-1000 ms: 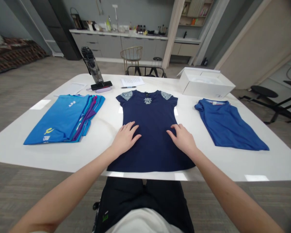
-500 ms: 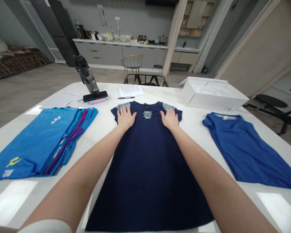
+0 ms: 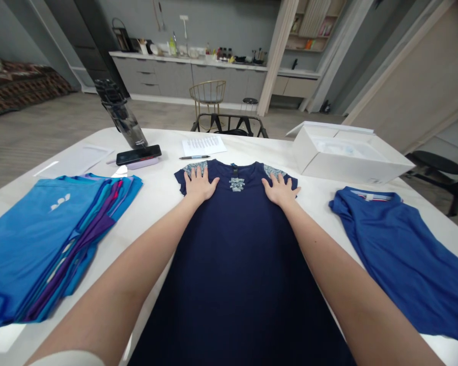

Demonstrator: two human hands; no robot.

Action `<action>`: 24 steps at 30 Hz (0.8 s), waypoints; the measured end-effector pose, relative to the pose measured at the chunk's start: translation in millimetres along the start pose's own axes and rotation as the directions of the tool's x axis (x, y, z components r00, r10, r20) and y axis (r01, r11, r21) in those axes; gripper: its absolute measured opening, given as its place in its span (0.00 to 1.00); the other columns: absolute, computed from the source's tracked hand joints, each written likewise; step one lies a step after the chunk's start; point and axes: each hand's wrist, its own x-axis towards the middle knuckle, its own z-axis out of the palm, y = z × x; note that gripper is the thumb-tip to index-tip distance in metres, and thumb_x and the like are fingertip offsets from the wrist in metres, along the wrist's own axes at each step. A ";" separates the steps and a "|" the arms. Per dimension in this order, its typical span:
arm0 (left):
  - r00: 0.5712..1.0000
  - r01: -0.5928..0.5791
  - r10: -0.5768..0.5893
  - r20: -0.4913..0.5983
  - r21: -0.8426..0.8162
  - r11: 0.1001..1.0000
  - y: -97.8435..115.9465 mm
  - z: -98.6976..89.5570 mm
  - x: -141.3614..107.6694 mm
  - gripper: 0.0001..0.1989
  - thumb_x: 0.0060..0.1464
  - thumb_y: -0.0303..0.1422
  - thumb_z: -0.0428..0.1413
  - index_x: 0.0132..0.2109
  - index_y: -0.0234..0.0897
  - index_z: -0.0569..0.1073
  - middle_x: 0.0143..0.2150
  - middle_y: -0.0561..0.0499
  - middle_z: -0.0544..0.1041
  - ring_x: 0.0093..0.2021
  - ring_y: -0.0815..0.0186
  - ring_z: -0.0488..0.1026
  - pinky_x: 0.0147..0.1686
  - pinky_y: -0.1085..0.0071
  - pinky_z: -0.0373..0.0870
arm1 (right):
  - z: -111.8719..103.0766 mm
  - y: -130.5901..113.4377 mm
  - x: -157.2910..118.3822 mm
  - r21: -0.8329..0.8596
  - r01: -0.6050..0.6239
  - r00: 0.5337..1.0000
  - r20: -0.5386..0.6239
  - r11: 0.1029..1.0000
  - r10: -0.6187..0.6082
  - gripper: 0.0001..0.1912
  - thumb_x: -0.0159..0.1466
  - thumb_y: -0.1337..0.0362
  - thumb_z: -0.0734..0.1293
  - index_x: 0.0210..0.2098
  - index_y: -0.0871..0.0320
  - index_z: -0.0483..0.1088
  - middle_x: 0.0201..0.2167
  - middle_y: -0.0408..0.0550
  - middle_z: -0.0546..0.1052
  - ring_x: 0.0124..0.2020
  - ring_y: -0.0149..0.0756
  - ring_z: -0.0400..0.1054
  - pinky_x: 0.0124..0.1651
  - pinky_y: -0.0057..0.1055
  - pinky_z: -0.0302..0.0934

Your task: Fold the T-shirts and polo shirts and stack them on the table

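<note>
A navy short-sleeved shirt (image 3: 238,269) lies spread flat on the white table, neckline away from me, with patterned patches at the shoulders and below the collar. My left hand (image 3: 199,184) rests flat on its left shoulder, fingers spread. On the right shoulder lies my right hand (image 3: 280,190), also flat with the fingers apart. The shirt's lower hem is out of view. To the left is a stack of folded blue and purple shirts (image 3: 53,223). A blue shirt (image 3: 397,254) lies folded lengthwise on the right.
On the white table (image 3: 152,198) stand an open white box (image 3: 339,162) at the back right and a clear dark-topped bottle (image 3: 124,119) at the back left. Near the bottle is a black phone (image 3: 138,155). A pen (image 3: 194,157) lies before a printed sheet (image 3: 204,145).
The view has shifted closer, so the shirt's hem has left the frame. My right hand's fingers are spread wider and it sits slightly further right; both hands stay on the shoulders.
</note>
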 end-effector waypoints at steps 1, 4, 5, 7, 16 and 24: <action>0.997 -0.056 0.056 -0.051 0.003 0.998 4.8 -1.2 -1.5 0.37 0.67 0.52 0.40 0.75 0.34 0.55 0.76 0.37 0.53 0.76 0.44 0.47 0.72 0.40 0.36 | -2.4 3.3 2.2 0.010 0.014 1.000 -0.025 1.000 -0.013 0.38 0.71 0.37 0.46 0.72 0.45 0.58 0.75 0.50 0.55 0.73 0.65 0.45 0.67 0.74 0.38; 0.949 -0.280 0.277 -0.150 0.004 0.960 27.9 -4.5 -2.6 0.30 0.69 0.43 0.42 0.72 0.34 0.59 0.73 0.37 0.61 0.72 0.47 0.57 0.71 0.47 0.46 | -9.9 19.2 9.5 0.001 0.060 0.989 -0.134 0.998 -0.059 0.32 0.74 0.44 0.47 0.68 0.46 0.65 0.70 0.54 0.63 0.67 0.60 0.56 0.64 0.72 0.45; 0.930 -0.343 0.339 -0.141 -0.006 0.939 38.3 -5.0 0.0 0.29 0.70 0.42 0.43 0.72 0.34 0.60 0.71 0.37 0.64 0.70 0.49 0.61 0.70 0.50 0.52 | -11.9 25.8 12.1 -0.013 0.066 0.985 -0.159 0.998 -0.067 0.30 0.74 0.46 0.47 0.67 0.47 0.65 0.69 0.56 0.65 0.66 0.59 0.58 0.63 0.72 0.48; 0.898 -0.434 0.430 -0.091 -0.027 0.900 61.4 -4.6 10.8 0.27 0.70 0.40 0.45 0.70 0.36 0.63 0.66 0.38 0.70 0.65 0.50 0.66 0.65 0.54 0.60 | -14.7 38.7 16.9 -0.043 0.064 0.983 -0.167 0.997 -0.070 0.29 0.75 0.48 0.49 0.67 0.48 0.66 0.68 0.59 0.66 0.64 0.59 0.59 0.61 0.70 0.51; 0.835 -0.540 0.548 0.046 -0.121 0.833 153.4 17.8 102.6 0.22 0.68 0.35 0.49 0.67 0.39 0.67 0.61 0.39 0.75 0.59 0.54 0.73 0.59 0.61 0.67 | -30.8 75.1 36.0 -0.130 0.007 0.987 -0.159 0.992 -0.028 0.22 0.73 0.54 0.58 0.57 0.61 0.72 0.57 0.67 0.73 0.59 0.59 0.65 0.57 0.58 0.60; 0.856 -0.455 0.485 0.179 -0.185 0.871 179.3 34.3 140.8 0.17 0.61 0.30 0.53 0.55 0.40 0.78 0.54 0.41 0.79 0.54 0.53 0.76 0.56 0.61 0.70 | -34.6 98.1 50.0 0.012 -0.057 0.998 0.006 0.998 0.057 0.15 0.70 0.54 0.63 0.43 0.58 0.76 0.47 0.60 0.79 0.49 0.51 0.74 0.48 0.41 0.65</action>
